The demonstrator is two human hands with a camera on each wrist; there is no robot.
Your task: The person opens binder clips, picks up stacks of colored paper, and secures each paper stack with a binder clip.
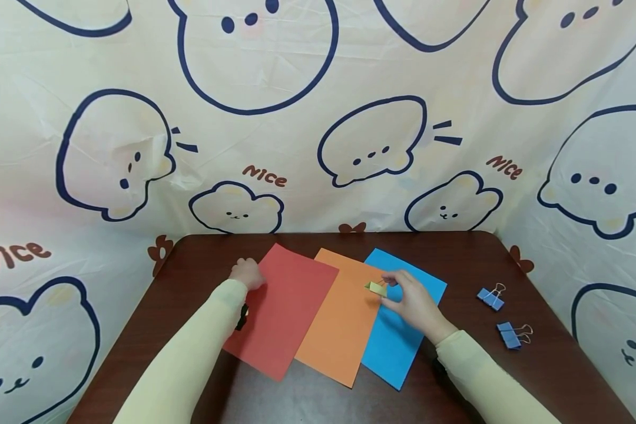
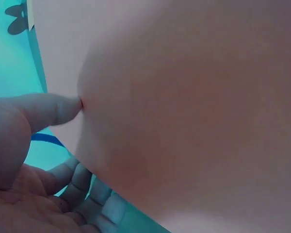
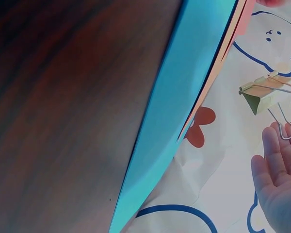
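Observation:
A red paper sheet [image 1: 291, 306] lies leftmost in a fanned row, overlapping an orange paper sheet [image 1: 344, 312], which in turn overlaps a blue paper sheet [image 1: 400, 335]. At the red sheet's left edge, my left hand [image 1: 247, 274] pinches it; the left wrist view has the thumb [image 2: 63, 108] on its face and the other fingers behind the edge. Above the orange and blue sheets, my right hand [image 1: 413, 301] holds a yellow binder clip [image 1: 376, 289] by its wire handles. The right wrist view shows that binder clip [image 3: 263, 92] with thumb and fingertips on opposite handles.
Two blue binder clips [image 1: 491, 298] lie on the right side of the dark brown table [image 1: 466, 253]. A patterned cloth [image 1: 297, 141] with cartoon outlines hangs behind and around the table.

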